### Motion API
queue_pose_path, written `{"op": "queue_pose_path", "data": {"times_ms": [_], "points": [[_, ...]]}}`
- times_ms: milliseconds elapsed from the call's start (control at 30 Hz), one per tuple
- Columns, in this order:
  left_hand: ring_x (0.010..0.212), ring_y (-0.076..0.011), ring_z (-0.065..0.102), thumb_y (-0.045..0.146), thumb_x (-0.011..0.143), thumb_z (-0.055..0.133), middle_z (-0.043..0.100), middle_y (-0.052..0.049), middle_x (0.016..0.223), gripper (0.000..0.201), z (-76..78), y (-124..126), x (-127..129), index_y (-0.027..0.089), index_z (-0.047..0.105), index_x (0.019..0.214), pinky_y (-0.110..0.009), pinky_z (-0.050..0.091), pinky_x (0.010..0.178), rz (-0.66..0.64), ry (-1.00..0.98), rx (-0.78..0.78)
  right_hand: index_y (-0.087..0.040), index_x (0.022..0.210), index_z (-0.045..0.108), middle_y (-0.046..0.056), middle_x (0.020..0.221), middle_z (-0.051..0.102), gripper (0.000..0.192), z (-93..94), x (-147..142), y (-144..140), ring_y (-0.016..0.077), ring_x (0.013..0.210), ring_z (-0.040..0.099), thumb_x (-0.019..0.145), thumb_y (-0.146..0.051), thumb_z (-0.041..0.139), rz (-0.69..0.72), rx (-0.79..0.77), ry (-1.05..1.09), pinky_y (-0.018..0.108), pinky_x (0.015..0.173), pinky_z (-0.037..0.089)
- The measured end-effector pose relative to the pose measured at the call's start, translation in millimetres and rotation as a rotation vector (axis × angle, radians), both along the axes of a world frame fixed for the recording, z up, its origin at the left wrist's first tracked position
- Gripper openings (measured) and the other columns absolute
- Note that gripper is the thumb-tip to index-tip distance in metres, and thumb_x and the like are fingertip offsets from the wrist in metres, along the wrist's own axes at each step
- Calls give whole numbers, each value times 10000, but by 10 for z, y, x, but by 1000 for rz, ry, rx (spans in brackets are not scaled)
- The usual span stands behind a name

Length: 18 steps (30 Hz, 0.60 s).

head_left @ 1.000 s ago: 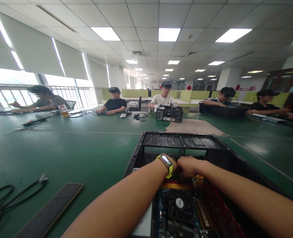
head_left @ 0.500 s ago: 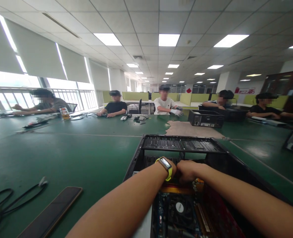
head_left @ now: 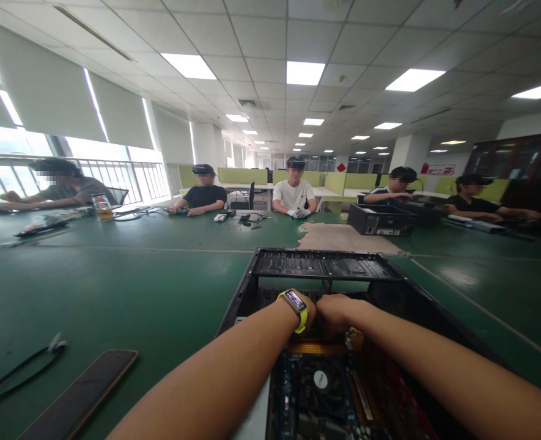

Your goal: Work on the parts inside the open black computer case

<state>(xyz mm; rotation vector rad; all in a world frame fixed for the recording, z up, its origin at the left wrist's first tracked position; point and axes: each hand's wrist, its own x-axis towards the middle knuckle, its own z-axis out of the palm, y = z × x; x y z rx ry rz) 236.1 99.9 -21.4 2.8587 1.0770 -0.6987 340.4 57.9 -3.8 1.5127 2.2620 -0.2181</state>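
An open black computer case (head_left: 325, 264) lies on the green table (head_left: 128, 287) in front of me. Both my arms reach into it. My left hand (head_left: 310, 310), with a yellow-strapped watch (head_left: 294, 302) on the wrist, is bent down inside the case, its fingers hidden. My right hand (head_left: 335, 310) is curled right beside it, touching it, over the far end of the motherboard (head_left: 318, 385). What the fingers hold is hidden. A fan with a white sticker (head_left: 320, 380) sits on the board below my wrists.
A dark phone (head_left: 87, 391) and black cables (head_left: 18, 370) lie at the near left. Another black case (head_left: 380, 220) stands at the far right by a worn patch of table (head_left: 343, 237). Several people sit along the far side.
The view has shifted slightly; my hands stay together in the case. The person opposite has let go of the far case, which slid to the right over the past second.
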Motion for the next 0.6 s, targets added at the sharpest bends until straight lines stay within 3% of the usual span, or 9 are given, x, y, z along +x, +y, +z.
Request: {"op": "queue_pose_path", "data": {"times_ms": [200,600], "points": [[926,-328,657,257,480,829,704,-149,1036,526,130,-94,-18,147,727,985,-374,551,768,-5,70,-6,-235,939,714,67,961,706,478,-23,23,21,265,877,659,520,-461,760,-14,16,9,302,668,500],[962,-334,649,208,458,832,692,-154,1073,559,181,-143,-12,144,719,1002,-386,546,808,10,110,-12,-221,959,710,86,981,703,501,-16,5,12,257,881,658,511,-440,755,-5,14,-4,278,661,492]]}}
